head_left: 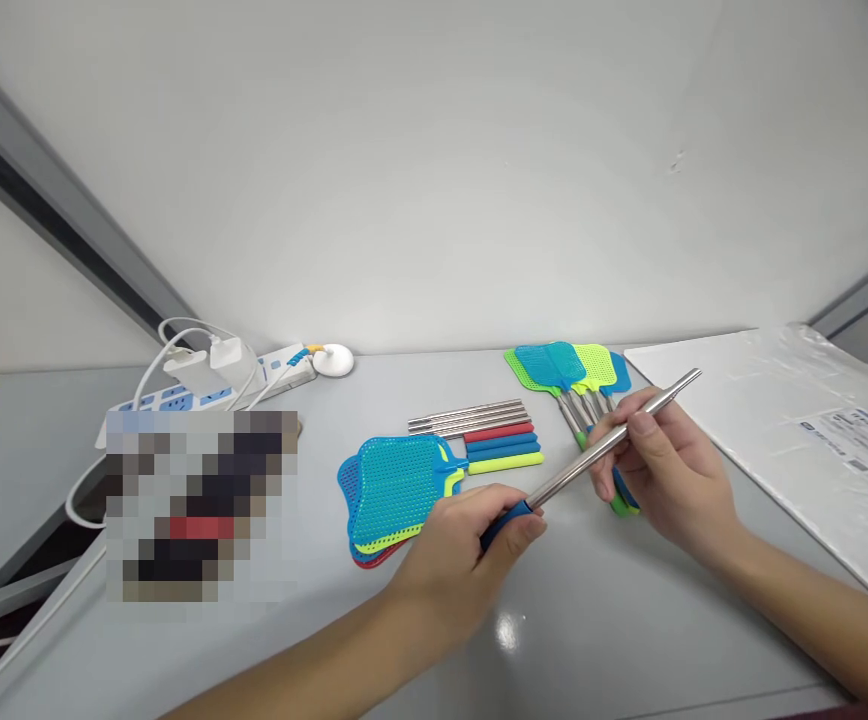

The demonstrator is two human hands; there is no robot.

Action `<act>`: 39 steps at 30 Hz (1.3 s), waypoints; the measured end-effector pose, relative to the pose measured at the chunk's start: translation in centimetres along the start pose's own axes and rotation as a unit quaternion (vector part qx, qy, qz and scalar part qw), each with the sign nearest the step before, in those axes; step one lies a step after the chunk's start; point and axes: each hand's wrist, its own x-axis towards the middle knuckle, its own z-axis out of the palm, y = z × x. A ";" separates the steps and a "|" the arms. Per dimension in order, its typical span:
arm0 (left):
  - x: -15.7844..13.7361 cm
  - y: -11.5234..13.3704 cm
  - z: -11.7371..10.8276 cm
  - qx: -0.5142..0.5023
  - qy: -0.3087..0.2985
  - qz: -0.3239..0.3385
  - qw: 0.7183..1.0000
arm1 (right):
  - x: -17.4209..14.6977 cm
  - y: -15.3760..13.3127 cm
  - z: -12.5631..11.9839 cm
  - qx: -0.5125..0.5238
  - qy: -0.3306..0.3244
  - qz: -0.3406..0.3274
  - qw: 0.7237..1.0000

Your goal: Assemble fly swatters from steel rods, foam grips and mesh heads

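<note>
My left hand (471, 550) is closed around a blue handle (505, 524). Out of that handle runs a shiny metal rod (576, 468), slanting up to the right. Near its far end the rod lies in the fingers of my right hand (670, 475). Beside my left hand lies a stack of fly swatter heads (400, 490) in blue, yellow and red, partly covered by the hand. Behind them are several loose metal rods (471, 415) and several coloured handles (501, 450). Fly swatters with rods attached (565, 370) lie fanned behind my right hand, which hides part of them.
At the left a white power strip (276, 372) carries plugs and cables, next to a round white device (333, 360). A pixelated patch (201, 510) hides something in front of it. A white plastic-wrapped package (771, 420) lies on the right. A wall (434, 200) rises behind the table.
</note>
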 end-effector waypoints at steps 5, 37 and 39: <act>-0.1 0.4 0.0 -0.025 -0.051 -0.020 0.998 | -0.9 0.0 0.1 -0.016 -0.105 0.040 0.994; 0.9 0.7 -2.9 -0.345 0.159 -0.026 0.925 | -0.9 0.9 1.2 -0.445 -0.261 -0.178 0.838; 0.9 0.7 -2.6 -0.344 0.157 -0.035 0.925 | -1.0 0.8 1.5 -0.446 -0.261 -0.174 0.838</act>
